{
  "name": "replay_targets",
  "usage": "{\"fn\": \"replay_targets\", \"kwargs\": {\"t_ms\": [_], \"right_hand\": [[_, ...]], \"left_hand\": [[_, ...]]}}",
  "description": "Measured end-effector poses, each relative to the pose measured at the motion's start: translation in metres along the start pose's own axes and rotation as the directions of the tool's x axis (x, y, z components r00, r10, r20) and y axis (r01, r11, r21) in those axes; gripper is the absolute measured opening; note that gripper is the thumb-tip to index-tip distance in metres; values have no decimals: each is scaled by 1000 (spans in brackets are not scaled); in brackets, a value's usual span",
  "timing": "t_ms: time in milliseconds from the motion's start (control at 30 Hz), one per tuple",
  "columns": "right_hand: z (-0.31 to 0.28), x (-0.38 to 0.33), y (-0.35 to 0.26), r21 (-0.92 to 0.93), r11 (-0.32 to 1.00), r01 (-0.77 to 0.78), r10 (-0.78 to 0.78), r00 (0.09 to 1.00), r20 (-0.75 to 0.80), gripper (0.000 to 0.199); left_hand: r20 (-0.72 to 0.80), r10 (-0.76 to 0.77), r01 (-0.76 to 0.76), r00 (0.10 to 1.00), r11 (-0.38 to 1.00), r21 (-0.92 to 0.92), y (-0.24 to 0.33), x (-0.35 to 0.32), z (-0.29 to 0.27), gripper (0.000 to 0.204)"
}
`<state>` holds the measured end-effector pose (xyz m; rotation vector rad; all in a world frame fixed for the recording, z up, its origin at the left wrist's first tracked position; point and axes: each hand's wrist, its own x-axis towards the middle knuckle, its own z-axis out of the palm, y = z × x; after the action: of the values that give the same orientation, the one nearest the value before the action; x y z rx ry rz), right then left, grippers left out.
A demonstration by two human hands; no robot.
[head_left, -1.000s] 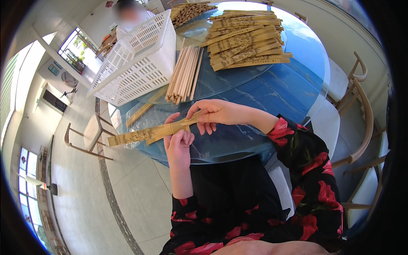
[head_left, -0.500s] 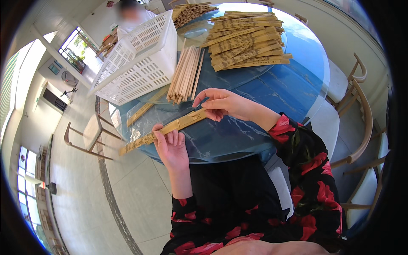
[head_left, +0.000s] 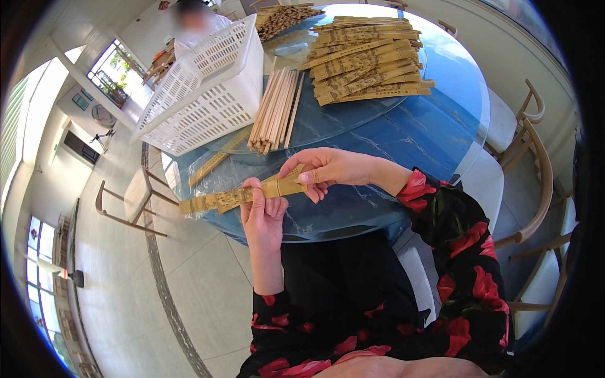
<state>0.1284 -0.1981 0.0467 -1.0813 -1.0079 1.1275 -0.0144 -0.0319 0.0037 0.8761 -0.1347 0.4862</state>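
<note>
Between my hands, over the table's near edge, are long flat gold-brown paper chopstick sleeves (head_left: 198, 204) with dark print. At least two overlap, fanned slightly apart at their left ends. My left hand (head_left: 265, 214) is closed around their middle, thumb on top. At the right end, my right hand (head_left: 324, 171) pinches a sleeve's tip between thumb and fingers. Whether a chopstick is inside cannot be seen. Beyond my hands lies a bundle of bare wooden chopsticks (head_left: 275, 110). A big pile of the same sleeves (head_left: 365, 60) rests at the far right of the table.
A white slotted plastic basket (head_left: 195, 107) stands at the table's left, with another sleeve (head_left: 211, 167) lying before it. More stacked sticks (head_left: 287, 22) are at the back. The round table (head_left: 403, 135) has a blue cover and glass turntable. Wooden chairs (head_left: 535, 183) surround it; a person sits beyond.
My left hand has slid right along the sleeves, closer to my right hand. The sleeves' left ends have risen and fanned apart, showing a second one.
</note>
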Motion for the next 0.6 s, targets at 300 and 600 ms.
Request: {"fn": "replay_targets", "kwargs": {"t_ms": [300,600], "right_hand": [[-8,9,13,-283,958,36,-88,981,-174,23],[-33,25,0,-983,-120,-141,-645,763,-30,24]], "left_hand": [[8,18,-18,1000,1000,18,-2,-1,2,9],[-62,135,-136,989,991,-12,-7,1,1,8]]}}
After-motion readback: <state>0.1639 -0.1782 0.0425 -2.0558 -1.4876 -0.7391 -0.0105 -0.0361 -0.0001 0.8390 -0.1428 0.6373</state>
